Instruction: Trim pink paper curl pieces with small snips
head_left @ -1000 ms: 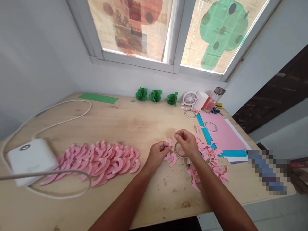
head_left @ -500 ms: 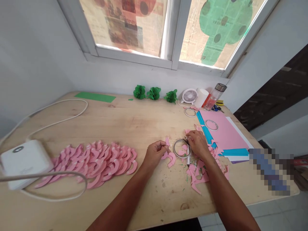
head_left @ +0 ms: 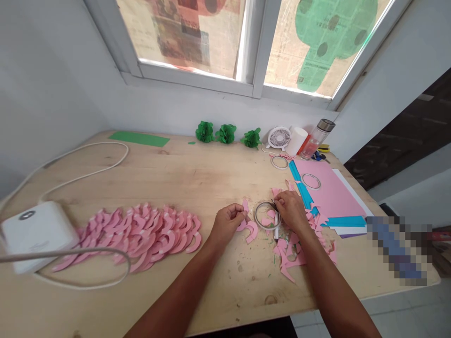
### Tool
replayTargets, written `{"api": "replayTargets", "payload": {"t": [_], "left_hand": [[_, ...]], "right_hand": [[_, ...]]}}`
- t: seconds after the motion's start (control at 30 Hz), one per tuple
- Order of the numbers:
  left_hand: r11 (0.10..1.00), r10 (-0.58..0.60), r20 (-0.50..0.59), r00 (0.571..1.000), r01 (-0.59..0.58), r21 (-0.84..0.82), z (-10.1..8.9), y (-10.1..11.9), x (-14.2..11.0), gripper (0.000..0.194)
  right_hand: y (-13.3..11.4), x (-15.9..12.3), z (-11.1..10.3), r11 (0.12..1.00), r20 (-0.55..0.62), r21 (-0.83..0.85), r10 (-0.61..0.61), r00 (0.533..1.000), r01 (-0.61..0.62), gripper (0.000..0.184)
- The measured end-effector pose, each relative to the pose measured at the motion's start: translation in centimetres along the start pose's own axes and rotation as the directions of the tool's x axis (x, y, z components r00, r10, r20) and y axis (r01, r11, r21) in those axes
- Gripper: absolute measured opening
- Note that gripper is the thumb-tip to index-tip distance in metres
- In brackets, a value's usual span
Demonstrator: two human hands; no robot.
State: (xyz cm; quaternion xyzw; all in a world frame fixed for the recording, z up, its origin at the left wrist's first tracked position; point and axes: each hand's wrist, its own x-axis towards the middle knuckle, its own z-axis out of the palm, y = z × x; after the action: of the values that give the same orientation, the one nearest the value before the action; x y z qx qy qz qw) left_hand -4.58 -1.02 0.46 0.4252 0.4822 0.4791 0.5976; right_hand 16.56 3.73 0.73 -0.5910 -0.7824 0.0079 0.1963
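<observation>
My left hand (head_left: 229,223) has its thumb and fingers pinched together on a curved pink paper piece (head_left: 245,205), part of which is hidden behind the fingers. An arched pink piece (head_left: 252,232) shows just beside it. Facing it, my right hand (head_left: 291,206) grips the rim of a narrow roll of tape (head_left: 256,218) between the fingertips; a small dark bit shows there, too small to name. Beneath the roll lie a white pen (head_left: 276,232) and pink paper scraps (head_left: 294,249).
A pile of arched pink pieces (head_left: 155,234) lies left, by a white power bank (head_left: 44,234) with a looping cable. Green paper balls (head_left: 225,134), a small fan (head_left: 279,137) and a bottle (head_left: 319,138) line the wall. Coloured sheets (head_left: 331,188) lie right, a tape roll (head_left: 311,174) on them.
The view has shifted slightly. Both hands keep nearly the same place and grip, and the roll of tape has tilted a little.
</observation>
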Motion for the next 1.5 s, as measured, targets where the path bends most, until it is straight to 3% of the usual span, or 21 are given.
{"api": "replayTargets", "payload": {"t": [0.23, 0.4, 0.53, 0.63, 0.87, 1.0, 1.2, 1.5], "left_hand": [[1.000, 0.025, -0.001, 1.000, -0.025, 0.015, -0.1, -0.3, 0.1, 0.017], [0.960, 0.210, -0.014, 0.978, -0.204, 0.194, 0.2, -0.4, -0.5, 0.011], [0.803, 0.400, 0.176, 0.900, -0.436, 0.405, 0.9, -0.3, -1.0, 0.010], [0.649, 0.459, 0.338, 0.822, -0.569, 0.504, 1.7, -0.3, -1.1, 0.012], [0.467, 0.479, 0.466, 0.744, -0.665, 0.582, 3.2, 0.2, -0.4, 0.016], [0.384, 0.444, 0.519, 0.731, -0.678, 0.627, 4.0, -0.1, 0.3, 0.014], [0.351, 0.468, 0.517, 0.717, -0.688, 0.636, 4.5, -0.9, 0.8, 0.014], [0.410, 0.493, 0.484, 0.723, -0.683, 0.604, 4.2, -0.9, 0.9, 0.015]], "right_hand": [[-0.7, -0.3, 0.6, 0.998, -0.047, -0.038, 0.055, 0.997, -0.057, 0.015], [-1.6, -0.7, 1.2, 0.995, -0.074, -0.011, 0.102, 0.992, -0.103, 0.017], [-1.8, -0.8, 1.3, 0.997, -0.087, 0.024, 0.079, 0.993, -0.077, 0.017], [-1.6, -0.8, 1.3, 0.995, -0.088, 0.060, 0.083, 0.993, -0.078, 0.015], [-1.2, -0.7, 1.4, 0.993, -0.062, 0.094, 0.076, 0.995, -0.070, 0.015], [-0.9, -0.7, 1.4, 0.988, -0.050, 0.143, 0.074, 0.996, -0.066, 0.014], [-0.7, -0.6, 1.6, 0.980, -0.050, 0.180, 0.097, 0.994, -0.087, 0.013], [-0.6, -0.3, 1.8, 0.954, -0.076, 0.252, 0.188, 0.979, -0.164, 0.013]]}}
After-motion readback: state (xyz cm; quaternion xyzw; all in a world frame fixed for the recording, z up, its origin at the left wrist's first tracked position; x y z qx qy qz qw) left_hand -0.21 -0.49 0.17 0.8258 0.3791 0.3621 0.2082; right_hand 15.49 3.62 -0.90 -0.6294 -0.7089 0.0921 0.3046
